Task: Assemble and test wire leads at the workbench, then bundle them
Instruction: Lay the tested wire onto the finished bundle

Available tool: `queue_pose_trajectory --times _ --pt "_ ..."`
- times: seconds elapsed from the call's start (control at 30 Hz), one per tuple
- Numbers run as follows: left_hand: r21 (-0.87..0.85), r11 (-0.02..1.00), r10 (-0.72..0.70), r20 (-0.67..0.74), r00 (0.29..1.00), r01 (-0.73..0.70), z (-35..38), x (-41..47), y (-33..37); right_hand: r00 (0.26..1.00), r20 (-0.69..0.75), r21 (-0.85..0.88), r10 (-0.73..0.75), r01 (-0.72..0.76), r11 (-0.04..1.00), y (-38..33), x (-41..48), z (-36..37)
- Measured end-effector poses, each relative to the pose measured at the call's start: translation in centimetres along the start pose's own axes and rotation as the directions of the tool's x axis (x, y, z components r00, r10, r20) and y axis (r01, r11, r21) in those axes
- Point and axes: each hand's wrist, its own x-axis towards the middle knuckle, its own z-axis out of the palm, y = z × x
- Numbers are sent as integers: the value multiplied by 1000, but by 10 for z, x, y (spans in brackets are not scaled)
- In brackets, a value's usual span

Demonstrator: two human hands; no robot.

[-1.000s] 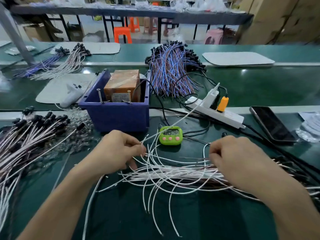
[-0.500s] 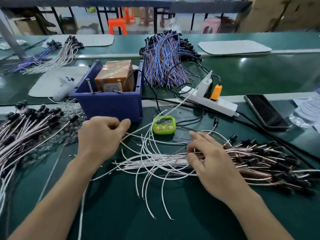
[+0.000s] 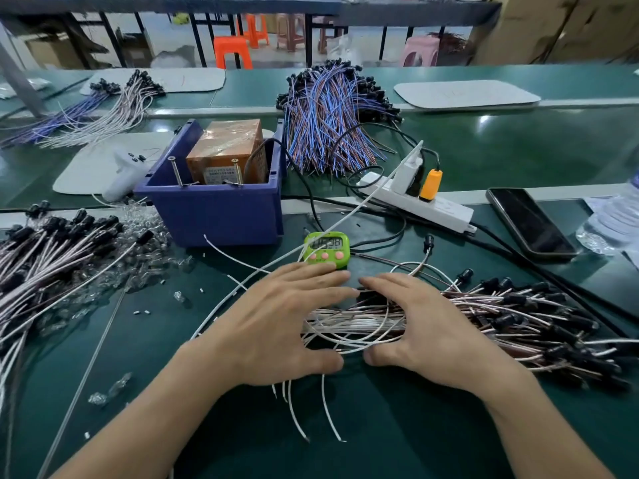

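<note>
Where the green bench (image 3: 397,444) fills the lower centre of the frame, we list first the leads (image 3: 356,323). They form a loose sheaf of white and pinkish wires lying crosswise, with black caps fanned toward the right edge and bare white tails curling toward the bottom. The left hand (image 3: 276,326) lies flat on the sheaf's left end, fingers straight and spread, thumb stretched along the near side, nothing clasped. The right hand (image 3: 428,333) lies likewise flat, fingers straight over the wires and thumb on the near side, its fingertips almost meeting those of the left. Just above the fingertips we enter a green timer (image 3: 326,245), digits blurred. Above and left of it is a blue bin (image 3: 214,209) holding an orange-brown block (image 3: 226,146). Right of centre we record a white power strip (image 3: 446,210) with an orange plug (image 3: 430,184), and further right a dark phone (image 3: 529,223). At the left edge is a second pile (image 3: 52,250) of capped leads. At upper centre we note a heap (image 3: 328,122) of blue and red wires, at upper left a smaller heap (image 3: 103,105), and along the top orange stools (image 3: 231,51).
</note>
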Motion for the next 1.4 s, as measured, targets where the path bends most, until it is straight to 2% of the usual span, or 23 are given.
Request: queue_pose_trajectory --times 0.07,0.13,0.27,0.4,0.5,0.57,0.63,0.7,0.8,0.83,0.9,0.97,1.03,1.13,1.33,1.4 --pt "22 1000 -12 66 998 11 6 1 -2 992 -117 -5 -41 40 999 1 0 2" --pt "36 999 -32 55 998 31 9 0 -5 980 -180 -45 -86 79 996 1 -2 5" --pt "90 993 -69 -76 995 76 5 -3 -10 982 -166 -145 -90 66 987 -1 -4 12" --pt "114 976 -167 -160 973 186 -1 -5 -12 988 -153 -238 27 -63 969 -5 -8 15" --pt "163 945 -242 -235 941 284 -4 -7 -9 978 -203 -363 50 -123 924 -7 -10 16" --pt "158 939 -257 -260 931 304 -4 -6 -8 973 -227 -397 46 -135 908 -11 -10 16" --pt "144 945 -247 -280 928 295 -4 -5 -6 978 -193 -422 80 -156 893 -14 -8 14" --pt "118 957 -223 -291 930 266 -4 -4 -4 988 -78 -379 133 -153 913 -13 -5 4" --pt "72 959 -244 -272 931 273 -3 -4 -5 975 171 -171 144 -115 979 1 -7 -32" --pt "58 958 -257 -266 929 282 -2 -4 -6 967 209 -103 149 -130 986 6 -8 -44" --pt "52 961 -251 -260 933 272 0 -3 -8 968 175 1 180 -183 983 16 -7 -60" --pt "65 966 -225 -256 940 249 2 -2 -9 974 32 38 224 -225 974 27 2 -62" --pt "77 969 -208 -254 944 234 2 -2 -10 951 -85 -41 298 -302 953 36 12 -60" --pt "97 976 -171 -213 962 194 -1 -3 -10 926 -88 -233 366 -377 896 46 21 -54" --pt "-39 996 -82 14 997 83 4 -1 -3 914 -190 -466 359 -406 787 46 17 -60" --pt "-65 994 -86 25 996 87 9 -2 -3 918 -207 -555 338 -395 732 45 14 -64"
